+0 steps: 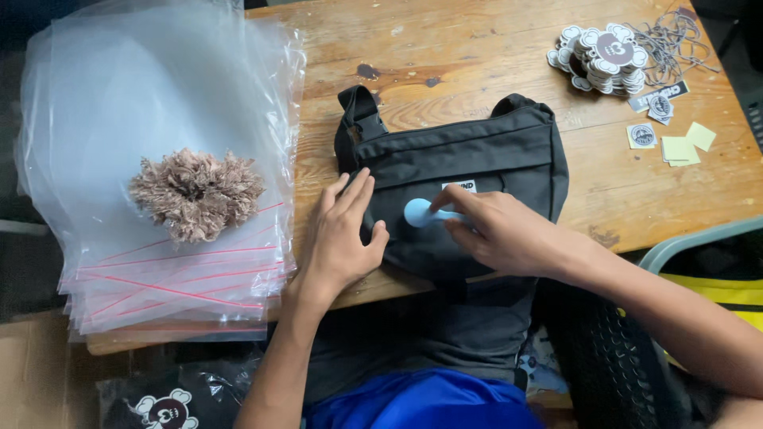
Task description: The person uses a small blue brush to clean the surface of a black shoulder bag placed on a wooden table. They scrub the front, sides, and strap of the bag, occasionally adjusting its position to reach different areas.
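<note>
One black bag (469, 171) — one fluffy pom-pom (197, 193) — two yellow notes (688, 143).

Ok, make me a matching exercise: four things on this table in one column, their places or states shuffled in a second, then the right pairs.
Things:
1. black bag
2. fluffy brown tuft
3. stack of flower-shaped stickers
4. pale blue tool

Places or states:
A. far right corner of the wooden table
B. held in the right hand, resting on the bag
C. on the pile of clear plastic bags
D. flat under the left hand

Pairs: 1-D, 2-C, 3-A, 4-B
</note>
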